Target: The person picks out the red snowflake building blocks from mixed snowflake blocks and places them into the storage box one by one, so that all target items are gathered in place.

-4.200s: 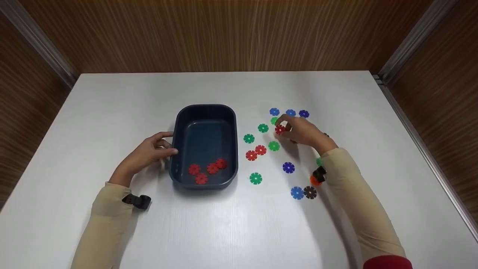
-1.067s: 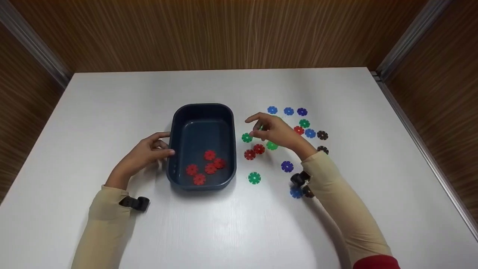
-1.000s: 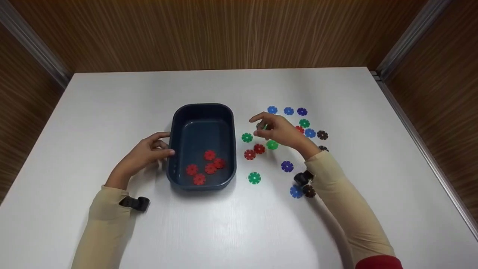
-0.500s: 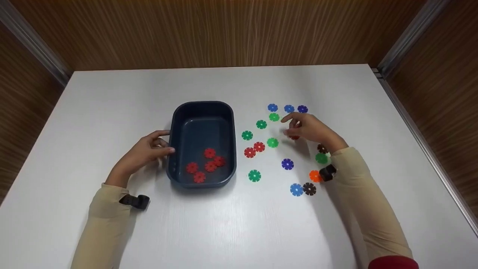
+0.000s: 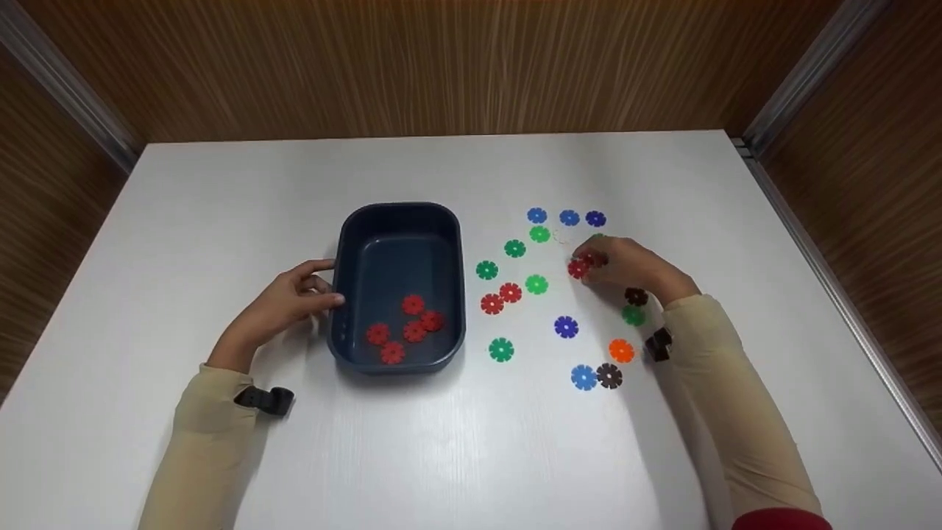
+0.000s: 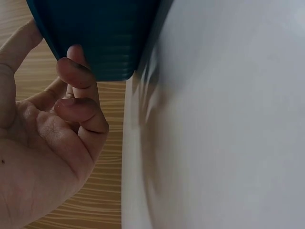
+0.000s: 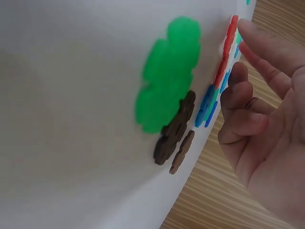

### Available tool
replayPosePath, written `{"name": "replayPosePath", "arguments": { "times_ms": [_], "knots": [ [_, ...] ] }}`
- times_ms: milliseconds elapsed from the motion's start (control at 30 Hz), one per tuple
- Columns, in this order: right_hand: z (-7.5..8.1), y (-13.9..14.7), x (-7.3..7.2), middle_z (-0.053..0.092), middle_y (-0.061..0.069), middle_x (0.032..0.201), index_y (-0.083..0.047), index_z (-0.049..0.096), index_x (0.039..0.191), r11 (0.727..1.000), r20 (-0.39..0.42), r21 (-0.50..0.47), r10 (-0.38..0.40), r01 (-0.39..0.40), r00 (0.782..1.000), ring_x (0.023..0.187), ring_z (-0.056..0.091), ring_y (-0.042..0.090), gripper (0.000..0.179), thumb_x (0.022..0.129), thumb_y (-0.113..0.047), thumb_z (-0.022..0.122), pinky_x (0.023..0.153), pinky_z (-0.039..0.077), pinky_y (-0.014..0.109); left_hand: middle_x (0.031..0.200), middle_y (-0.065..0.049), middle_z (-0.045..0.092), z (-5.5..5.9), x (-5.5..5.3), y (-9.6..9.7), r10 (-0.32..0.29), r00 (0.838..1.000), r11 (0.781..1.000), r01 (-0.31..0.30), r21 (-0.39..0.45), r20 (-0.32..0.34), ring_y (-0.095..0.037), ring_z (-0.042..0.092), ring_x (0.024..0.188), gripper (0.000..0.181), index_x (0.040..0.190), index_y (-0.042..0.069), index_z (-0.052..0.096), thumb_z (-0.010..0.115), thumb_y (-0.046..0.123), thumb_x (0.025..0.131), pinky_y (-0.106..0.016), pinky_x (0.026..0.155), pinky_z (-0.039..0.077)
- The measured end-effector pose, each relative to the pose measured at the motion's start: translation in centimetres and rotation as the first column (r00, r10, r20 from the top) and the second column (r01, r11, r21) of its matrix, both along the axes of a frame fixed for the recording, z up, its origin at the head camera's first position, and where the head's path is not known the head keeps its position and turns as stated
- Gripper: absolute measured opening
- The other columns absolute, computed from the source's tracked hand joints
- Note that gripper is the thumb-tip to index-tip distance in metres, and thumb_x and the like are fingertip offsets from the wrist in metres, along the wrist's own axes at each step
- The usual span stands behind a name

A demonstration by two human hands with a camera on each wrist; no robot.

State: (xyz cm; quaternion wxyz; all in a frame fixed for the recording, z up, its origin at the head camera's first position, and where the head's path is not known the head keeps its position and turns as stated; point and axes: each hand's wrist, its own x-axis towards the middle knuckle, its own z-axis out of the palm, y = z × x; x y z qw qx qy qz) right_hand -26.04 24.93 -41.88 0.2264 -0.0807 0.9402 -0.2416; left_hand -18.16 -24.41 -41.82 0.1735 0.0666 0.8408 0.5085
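A dark blue rectangular tub (image 5: 397, 368) stands left of centre on the table. Several red notched discs (image 5: 392, 353) lie near its front end. My left hand (image 5: 283, 309) rests at the tub's left rim, thumb over the edge and index finger against the outer side; its other fingers are loosely bent in the left wrist view. To the right, my right hand (image 5: 629, 269) pinches a red interlocking disc (image 5: 578, 268) low over the table, thumb and index fingertip at its edges. A second red disc (image 5: 591, 259) overlaps it, partly hidden by the fingers.
Loose discs are scattered right of the tub: two red ones (image 5: 500, 298), several green (image 5: 536, 285), several blue (image 5: 567, 327), an orange (image 5: 621, 350) and brown ones (image 5: 608, 376). Wood-grain panels (image 5: 456, 66) stand behind and beside the white table (image 5: 383, 456).
Since 4.2 seconds ago another red disc has come into the tub. My right hand has moved back right from near the tub and closed its fingertips on a red disc. The left hand stays put.
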Motion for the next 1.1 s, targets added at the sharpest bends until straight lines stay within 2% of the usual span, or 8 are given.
{"name": "replayPosePath", "arguments": {
  "times_ms": [500,800,1000,1100],
  "knots": [
    [0.1,0.0,0.3,0.057,0.011,0.129,-0.017,0.059,0.130,0.999,0.014,0.033,-0.010,0.009,1.000,0.117,0.052,0.031,0.040,0.091,-0.014,0.065,0.104,0.041,0.053,0.089,0.004,0.057,-0.2,0.0,0.2,-0.004,1.000,1.000,0.004,0.011,-0.011,-0.010,0.058,0.074,0.063,0.144,0.005,0.039,0.068,0.022,0.091,-0.026,0.070,0.048],
    [-0.2,-0.1,0.1,0.059,0.011,0.118,-0.014,0.060,0.122,0.999,-0.033,0.028,0.016,-0.015,0.999,0.109,0.053,0.028,0.032,0.091,-0.013,0.066,0.100,0.046,0.049,0.090,0.005,0.057,-0.3,-0.1,0.3,-0.002,1.000,1.000,0.002,0.023,-0.008,-0.009,0.058,0.073,0.065,0.146,0.006,0.038,0.067,0.021,0.091,-0.026,0.068,0.046],
    [-0.4,-0.8,0.1,0.058,0.010,0.111,-0.015,0.056,0.116,0.998,-0.084,0.050,0.031,-0.026,0.996,0.103,0.053,0.027,0.031,0.088,-0.006,0.067,0.097,0.049,0.046,0.090,0.005,0.057,-0.5,-0.4,0.3,-0.004,1.000,1.000,0.004,0.022,-0.010,-0.008,0.058,0.074,0.063,0.145,0.005,0.039,0.067,0.020,0.091,-0.025,0.068,0.045],
    [-0.2,-0.9,0.1,0.058,0.009,0.112,-0.017,0.055,0.115,0.998,-0.075,0.056,0.037,-0.033,0.997,0.104,0.053,0.027,0.030,0.089,-0.006,0.065,0.096,0.049,0.047,0.090,0.005,0.058,-0.5,-0.4,0.3,-0.004,1.000,1.000,0.004,0.025,-0.013,-0.009,0.058,0.073,0.063,0.145,0.005,0.039,0.067,0.020,0.091,-0.026,0.068,0.046]
  ]
}}
